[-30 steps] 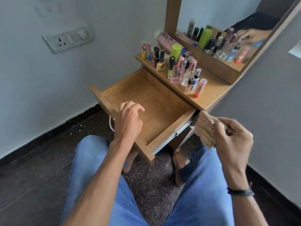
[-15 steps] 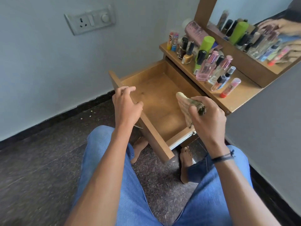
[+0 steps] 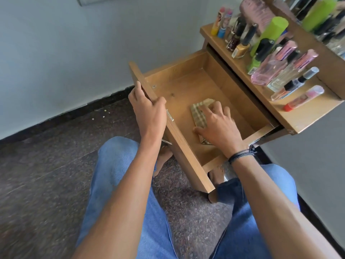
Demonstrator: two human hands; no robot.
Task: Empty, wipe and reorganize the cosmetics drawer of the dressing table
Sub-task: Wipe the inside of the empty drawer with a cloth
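The drawer (image 3: 188, 81) of the dressing table (image 3: 306, 118) stood pulled fully out, and its wooden floor held nothing but a folded checked cloth (image 3: 200, 114). The cloth lay flat on the drawer floor, nearer the front panel than the back wall and roughly midway between the two side walls.

The right hand (image 3: 219, 128) rested palm down on the cloth with fingers spread, pressing it against the drawer floor. The fingers were extended rather than curled, so the cloth was pinned under the hand, not grasped. A dark cord bracelet (image 3: 240, 156) sat on that wrist.

The left hand (image 3: 149, 111) was closed over the top edge of the drawer's front panel (image 3: 179, 139), thumb on the inner face and fingers wrapped down the outer face. A metal handle (image 3: 169, 115) showed just beside that hand on the outer face.

The cosmetics stood on the table top, clear of the drawer: a gold nail polish bottle (image 3: 240, 50), a lime-green bottle (image 3: 268, 32), a pink perfume bottle (image 3: 268, 71), a tube with a red cap (image 3: 302, 98) lying nearest the front, and two small tubes (image 3: 222, 21) at the far left corner. Labels were too blurred to read.

The person was seated in blue jeans (image 3: 119, 184), knees on either side of the drawer, over a dark speckled floor (image 3: 37, 174).
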